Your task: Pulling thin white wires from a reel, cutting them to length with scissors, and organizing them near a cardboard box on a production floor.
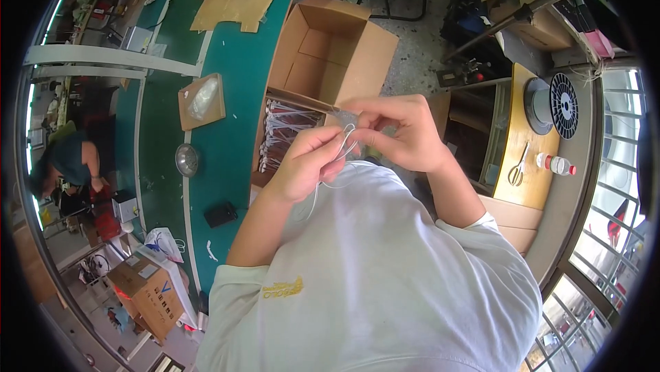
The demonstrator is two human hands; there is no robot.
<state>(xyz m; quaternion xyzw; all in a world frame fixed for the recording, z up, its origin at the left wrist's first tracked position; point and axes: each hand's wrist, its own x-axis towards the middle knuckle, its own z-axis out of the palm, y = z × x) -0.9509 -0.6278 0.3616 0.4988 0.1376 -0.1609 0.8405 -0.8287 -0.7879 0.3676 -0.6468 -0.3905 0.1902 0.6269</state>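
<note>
A thin white cord [315,197] loops between my two hands in front of my chest. My left hand [307,161] is closed on it, thumb and fingers pinched together, and a loose end hangs below. Close on its right, my right hand [407,133] pinches the upper loop of the same cord between thumb and finger. Just beyond my left hand stands a cardboard box holding several bundles of white and reddish-brown wires [287,124]. An open cardboard box [323,45] sits behind it, its inside mostly bare.
On my left runs a green worktable [230,97] with a small cardboard tray [201,102], a metal bowl [186,159] and a black object [221,214]. To the right, a wooden table [520,107] bears scissors [519,169], a bottle [555,164] and spools [564,106]. Another person [75,162] is far left.
</note>
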